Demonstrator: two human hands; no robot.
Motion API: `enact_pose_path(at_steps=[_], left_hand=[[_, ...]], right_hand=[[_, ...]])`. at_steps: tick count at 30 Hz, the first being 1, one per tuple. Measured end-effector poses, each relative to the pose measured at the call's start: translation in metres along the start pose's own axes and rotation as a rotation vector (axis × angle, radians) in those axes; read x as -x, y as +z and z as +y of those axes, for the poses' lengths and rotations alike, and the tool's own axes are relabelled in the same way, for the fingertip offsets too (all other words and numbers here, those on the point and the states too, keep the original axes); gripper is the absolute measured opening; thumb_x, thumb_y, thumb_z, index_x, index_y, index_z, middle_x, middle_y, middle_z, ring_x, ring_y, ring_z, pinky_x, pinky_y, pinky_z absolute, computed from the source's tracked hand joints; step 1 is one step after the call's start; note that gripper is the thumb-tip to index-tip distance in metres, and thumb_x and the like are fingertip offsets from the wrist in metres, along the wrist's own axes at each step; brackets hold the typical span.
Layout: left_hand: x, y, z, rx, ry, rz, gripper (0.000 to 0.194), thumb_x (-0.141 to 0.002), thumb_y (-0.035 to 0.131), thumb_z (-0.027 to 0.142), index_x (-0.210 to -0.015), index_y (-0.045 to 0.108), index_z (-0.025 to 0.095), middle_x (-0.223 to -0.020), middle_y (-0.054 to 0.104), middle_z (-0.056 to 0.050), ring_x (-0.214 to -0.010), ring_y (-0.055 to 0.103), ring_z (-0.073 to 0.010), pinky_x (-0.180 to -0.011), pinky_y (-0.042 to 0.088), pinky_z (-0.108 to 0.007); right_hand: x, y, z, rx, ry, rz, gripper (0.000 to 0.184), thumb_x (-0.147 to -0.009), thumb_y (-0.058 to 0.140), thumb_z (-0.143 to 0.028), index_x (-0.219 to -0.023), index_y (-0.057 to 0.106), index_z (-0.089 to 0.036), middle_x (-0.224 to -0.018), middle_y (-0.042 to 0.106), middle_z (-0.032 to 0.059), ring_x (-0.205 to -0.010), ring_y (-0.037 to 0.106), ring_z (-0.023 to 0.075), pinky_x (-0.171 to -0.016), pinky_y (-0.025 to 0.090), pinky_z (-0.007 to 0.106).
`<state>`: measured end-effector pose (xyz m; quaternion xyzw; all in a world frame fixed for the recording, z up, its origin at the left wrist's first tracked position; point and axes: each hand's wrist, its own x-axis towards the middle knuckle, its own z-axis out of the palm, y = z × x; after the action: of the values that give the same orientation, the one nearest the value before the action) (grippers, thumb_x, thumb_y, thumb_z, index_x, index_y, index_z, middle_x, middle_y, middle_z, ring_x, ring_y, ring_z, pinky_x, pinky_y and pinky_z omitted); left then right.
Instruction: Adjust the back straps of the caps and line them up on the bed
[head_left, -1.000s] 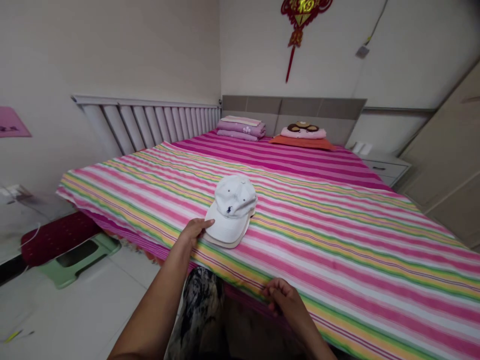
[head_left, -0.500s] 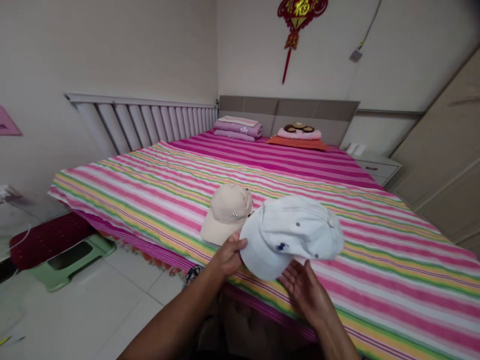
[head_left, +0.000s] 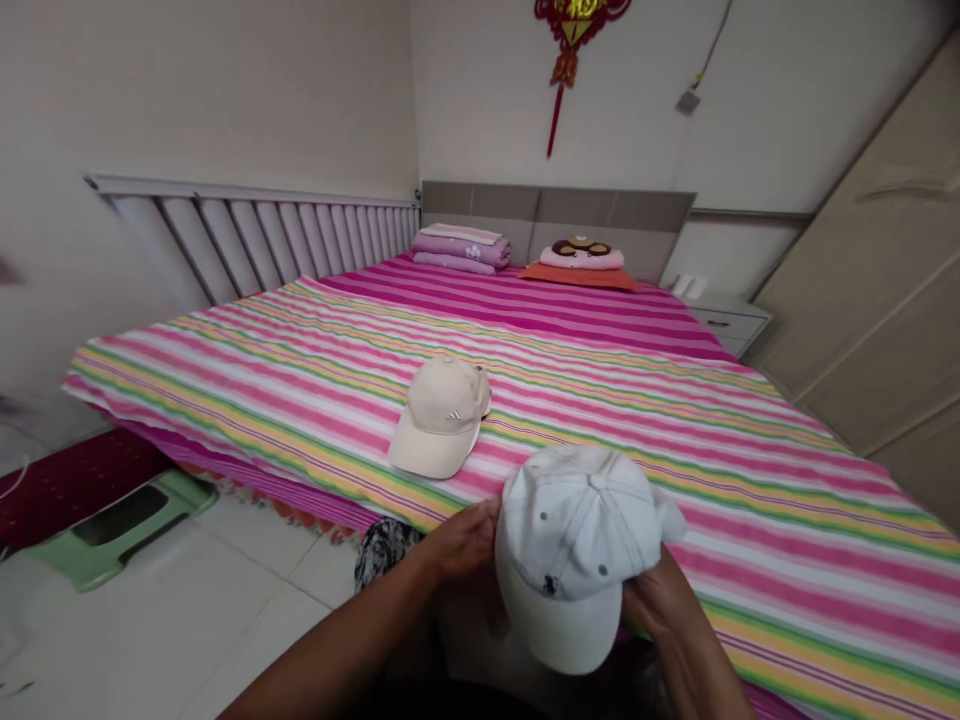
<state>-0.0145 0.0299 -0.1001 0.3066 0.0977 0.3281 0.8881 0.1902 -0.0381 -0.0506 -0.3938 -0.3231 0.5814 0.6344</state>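
Both my hands hold a pale blue-white baseball cap (head_left: 574,550) up in front of me, just over the near edge of the bed. My left hand (head_left: 465,540) grips its left side, and my right hand (head_left: 652,600) grips its right side. The brim points down towards me, and a small dark logo shows on the front. A beige baseball cap (head_left: 440,418) rests on the striped bedspread (head_left: 757,545), a little beyond and to the left of my left hand, with its brim facing me.
Folded lilac bedding (head_left: 459,248) and an orange cushion (head_left: 577,276) lie by the headboard (head_left: 555,212). A slatted white panel (head_left: 255,238) runs along the left wall. A green step stool (head_left: 124,530) stands on the tiled floor, and a wardrobe (head_left: 862,300) stands at right.
The white cap has come closer to me and turned, its brim now pointing down towards me. Both hands moved with it. The beige cap has not shifted on the bed.
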Motion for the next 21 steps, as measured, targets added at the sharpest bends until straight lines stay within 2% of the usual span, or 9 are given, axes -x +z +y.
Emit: enact_pose_path(at_steps=[2,5,8,11,14,17,21], left_hand=[[-0.006,0.000,0.006,0.013,-0.001,0.050,0.032,-0.072,0.061,0.038,-0.088,0.064,0.010,-0.079,0.068,-0.010,-0.087,0.061,-0.0225,-0.081,0.041,-0.032],[-0.013,0.006,0.009,0.059,0.040,0.142,0.020,-0.070,0.064,0.026,-0.083,0.065,0.011,-0.074,0.068,-0.007,-0.088,0.061,-0.0214,-0.088,0.038,-0.033],[-0.014,0.009,0.011,0.131,0.050,0.142,0.021,-0.070,0.063,0.023,-0.087,0.065,0.011,-0.080,0.069,-0.009,-0.098,0.058,-0.0238,-0.095,0.033,-0.036],[-0.012,0.008,0.013,0.200,-0.012,0.096,0.029,-0.070,0.062,0.029,-0.090,0.065,0.009,-0.086,0.069,-0.011,-0.106,0.053,-0.0261,-0.099,0.028,-0.038],[-0.010,0.008,0.017,0.226,-0.009,0.121,0.030,-0.069,0.062,0.034,-0.088,0.065,0.011,-0.089,0.069,-0.010,-0.107,0.053,-0.0268,-0.099,0.029,-0.039],[-0.008,0.012,0.020,0.220,0.039,0.146,0.030,-0.066,0.064,0.032,-0.087,0.065,0.012,-0.090,0.068,-0.010,-0.105,0.054,-0.0277,-0.096,0.032,-0.040],[-0.004,0.016,0.026,0.208,0.052,0.145,0.026,-0.059,0.068,0.026,-0.080,0.066,0.011,-0.077,0.069,-0.009,-0.092,0.060,-0.0281,-0.090,0.038,-0.040]], right_hand=[[0.004,0.001,-0.003,0.039,0.039,-0.023,0.034,-0.058,0.075,-0.033,-0.088,0.069,-0.018,-0.088,0.071,0.0102,-0.095,0.060,0.0308,-0.087,0.043,0.047],[0.011,0.001,-0.008,0.057,0.076,-0.045,0.031,-0.054,0.076,-0.033,-0.081,0.070,-0.020,-0.081,0.072,0.0084,-0.088,0.063,0.0311,-0.086,0.044,0.048],[0.016,-0.005,-0.009,0.011,0.079,-0.076,0.029,-0.052,0.075,-0.037,-0.077,0.070,-0.022,-0.073,0.072,0.0069,-0.084,0.064,0.0317,-0.086,0.043,0.049],[0.018,-0.011,-0.010,-0.053,0.051,-0.044,0.037,-0.049,0.072,-0.050,-0.077,0.069,-0.025,-0.077,0.072,0.0065,-0.093,0.061,0.0332,-0.092,0.037,0.050],[0.017,-0.007,-0.013,-0.089,0.041,0.077,0.048,-0.051,0.067,-0.058,-0.086,0.068,-0.026,-0.087,0.071,0.0073,-0.109,0.052,0.0322,-0.097,0.033,0.049],[0.016,0.004,-0.019,-0.100,0.044,0.152,0.053,-0.050,0.071,-0.053,-0.094,0.065,-0.024,-0.092,0.070,0.0087,-0.112,0.049,0.0319,-0.097,0.033,0.048],[0.018,0.012,-0.024,-0.101,0.066,0.133,0.058,-0.046,0.076,-0.037,-0.100,0.063,-0.022,-0.090,0.071,0.0092,-0.104,0.055,0.0338,-0.094,0.037,0.048]])
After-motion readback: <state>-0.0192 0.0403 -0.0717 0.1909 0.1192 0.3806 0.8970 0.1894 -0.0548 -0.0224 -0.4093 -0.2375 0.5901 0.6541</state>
